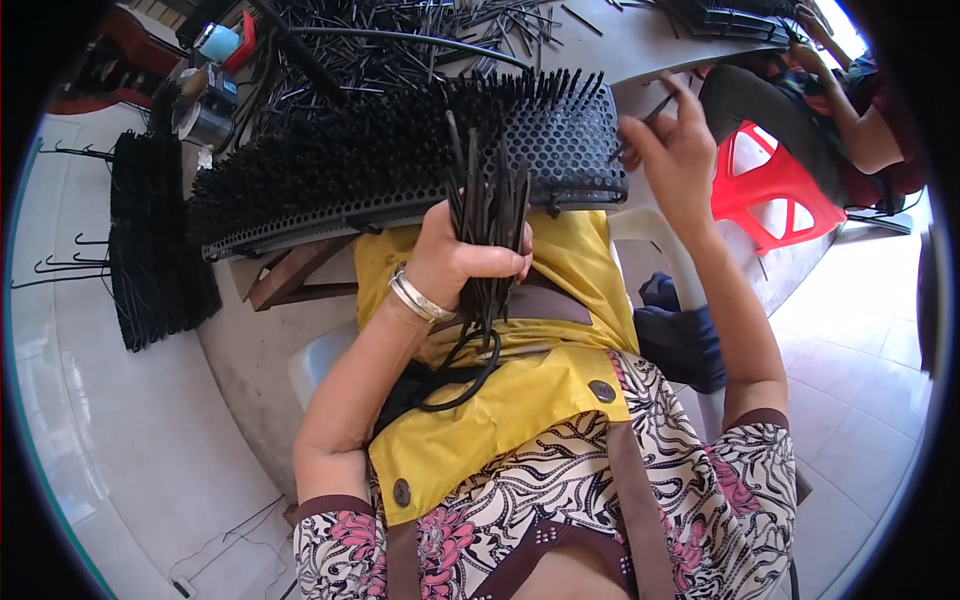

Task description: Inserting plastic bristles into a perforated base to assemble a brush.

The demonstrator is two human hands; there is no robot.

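My left hand, with silver bangles at the wrist, is wrapped round an upright bundle of thin black sticks. Behind it lies a long, curved grey panel full of round holes. Black sticks stand densely in most of the panel, while bare holes show toward its right end. Just beyond that end, my right hand is raised and pinches one thin black stick between thumb and fingers. The stick's lower tip is close to the panel's edge; I cannot tell whether they touch.
Loose black sticks are heaped on the table behind the panel. A dark bristly piece with wire hooks is at the left. To the right are a red stool and another person handling a similar panel.
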